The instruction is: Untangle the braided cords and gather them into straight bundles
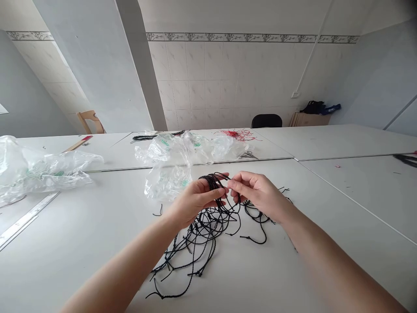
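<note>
My left hand is closed round a bundle of thin black braided cords, with the thumb over the strands. Close beside it on the right, my right hand pinches part of the same cords between thumb and fingers. Below both hands a tangle of black cords hangs and spreads over the white table, with small knots near the loose ends. More black cord lies under and beside my right wrist. Where the strands cross between the fingers, they are too fine to tell apart.
Crumpled clear plastic bags lie beyond my hands, another at the left. Red threads, scissors and black cords rest farther back. A metal ruler lies at left. A black chair stands behind the tables.
</note>
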A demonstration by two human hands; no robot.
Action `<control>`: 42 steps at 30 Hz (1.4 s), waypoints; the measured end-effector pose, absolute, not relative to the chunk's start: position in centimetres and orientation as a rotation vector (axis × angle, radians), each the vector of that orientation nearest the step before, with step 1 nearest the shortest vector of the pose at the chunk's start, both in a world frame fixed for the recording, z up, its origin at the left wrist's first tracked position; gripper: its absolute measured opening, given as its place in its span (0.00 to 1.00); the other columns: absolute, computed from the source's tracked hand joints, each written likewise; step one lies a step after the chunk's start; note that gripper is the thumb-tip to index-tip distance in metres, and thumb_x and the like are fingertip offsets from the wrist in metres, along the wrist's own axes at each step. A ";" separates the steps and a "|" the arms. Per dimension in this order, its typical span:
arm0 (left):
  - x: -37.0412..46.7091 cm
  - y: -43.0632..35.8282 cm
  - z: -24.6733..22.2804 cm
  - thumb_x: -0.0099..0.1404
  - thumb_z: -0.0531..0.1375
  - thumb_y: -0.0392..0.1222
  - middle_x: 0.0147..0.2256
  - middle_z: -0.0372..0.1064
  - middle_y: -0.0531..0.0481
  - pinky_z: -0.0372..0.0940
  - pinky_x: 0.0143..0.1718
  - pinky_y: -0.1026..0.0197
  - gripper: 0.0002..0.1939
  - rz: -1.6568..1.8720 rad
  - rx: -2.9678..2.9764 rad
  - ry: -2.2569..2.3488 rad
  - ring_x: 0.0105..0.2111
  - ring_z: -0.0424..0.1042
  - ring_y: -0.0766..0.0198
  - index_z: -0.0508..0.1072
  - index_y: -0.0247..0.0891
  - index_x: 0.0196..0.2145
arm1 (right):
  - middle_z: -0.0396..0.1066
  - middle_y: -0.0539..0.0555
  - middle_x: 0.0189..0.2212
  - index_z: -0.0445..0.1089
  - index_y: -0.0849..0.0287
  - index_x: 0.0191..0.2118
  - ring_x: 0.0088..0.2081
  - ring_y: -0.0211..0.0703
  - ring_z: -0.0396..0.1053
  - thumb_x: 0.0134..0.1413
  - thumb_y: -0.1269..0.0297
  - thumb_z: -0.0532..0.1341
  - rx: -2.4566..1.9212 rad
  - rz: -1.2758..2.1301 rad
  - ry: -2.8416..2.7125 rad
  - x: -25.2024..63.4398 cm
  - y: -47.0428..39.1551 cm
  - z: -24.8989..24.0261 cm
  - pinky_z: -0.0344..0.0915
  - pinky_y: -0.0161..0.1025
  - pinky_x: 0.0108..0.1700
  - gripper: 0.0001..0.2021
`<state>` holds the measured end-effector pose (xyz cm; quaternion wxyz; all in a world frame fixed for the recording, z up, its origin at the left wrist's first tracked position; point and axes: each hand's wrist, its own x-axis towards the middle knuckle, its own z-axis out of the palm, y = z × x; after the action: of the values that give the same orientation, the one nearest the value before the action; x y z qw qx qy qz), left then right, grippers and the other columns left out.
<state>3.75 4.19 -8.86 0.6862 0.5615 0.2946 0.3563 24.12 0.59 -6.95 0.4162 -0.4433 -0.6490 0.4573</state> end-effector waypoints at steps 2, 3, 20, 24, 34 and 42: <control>3.8 4.0 -8.7 0.63 0.70 0.44 0.40 0.74 0.47 0.67 0.45 0.56 0.25 0.782 1.283 0.673 0.38 0.73 0.63 0.75 0.43 0.58 | 0.70 0.49 0.29 0.70 0.58 0.35 0.31 0.36 0.67 0.63 0.50 0.62 -1.139 1.138 -1.645 24.2 0.6 -7.0 0.64 0.37 0.37 0.15; 3.9 3.9 -8.6 0.63 0.69 0.44 0.39 0.74 0.46 0.67 0.44 0.57 0.25 0.776 1.298 0.676 0.37 0.73 0.63 0.75 0.43 0.58 | 0.70 0.49 0.31 0.70 0.57 0.37 0.32 0.37 0.68 0.62 0.50 0.63 -1.160 1.136 -1.652 24.2 0.5 -7.0 0.65 0.38 0.38 0.14; 4.4 3.2 -8.3 0.68 0.65 0.50 0.33 0.71 0.47 0.69 0.39 0.56 0.23 0.783 1.376 0.710 0.33 0.73 0.63 0.73 0.36 0.55 | 0.66 0.49 0.30 0.73 0.57 0.41 0.27 0.34 0.57 0.63 0.45 0.60 -1.249 1.213 -1.669 24.3 0.2 -6.5 0.55 0.35 0.27 0.18; 4.4 3.2 -8.2 0.65 0.67 0.51 0.36 0.68 0.49 0.67 0.34 0.60 0.17 0.854 1.212 0.730 0.31 0.72 0.66 0.76 0.35 0.44 | 0.56 0.46 0.25 0.73 0.56 0.40 0.24 0.33 0.48 0.61 0.43 0.60 -1.273 1.168 -1.656 24.5 0.3 -6.7 0.47 0.34 0.24 0.20; 4.4 3.5 -8.6 0.60 0.72 0.48 0.33 0.69 0.50 0.59 0.26 0.68 0.15 0.907 1.047 0.756 0.27 0.62 0.73 0.80 0.35 0.39 | 0.58 0.47 0.27 0.72 0.56 0.37 0.27 0.36 0.50 0.57 0.45 0.64 -1.256 1.115 -1.674 24.1 0.0 -6.4 0.49 0.36 0.28 0.17; 4.3 3.7 -8.5 0.58 0.74 0.45 0.28 0.62 0.53 0.56 0.25 0.69 0.15 0.963 1.065 0.727 0.26 0.58 0.73 0.82 0.36 0.40 | 0.57 0.46 0.27 0.69 0.57 0.35 0.27 0.35 0.49 0.59 0.47 0.63 -1.277 1.096 -1.659 24.0 0.0 -6.3 0.49 0.36 0.28 0.16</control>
<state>4.27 3.71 -8.48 0.6934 0.4768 0.3256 0.4311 24.04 -0.02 -6.27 0.3796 -0.5000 -0.6495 0.4290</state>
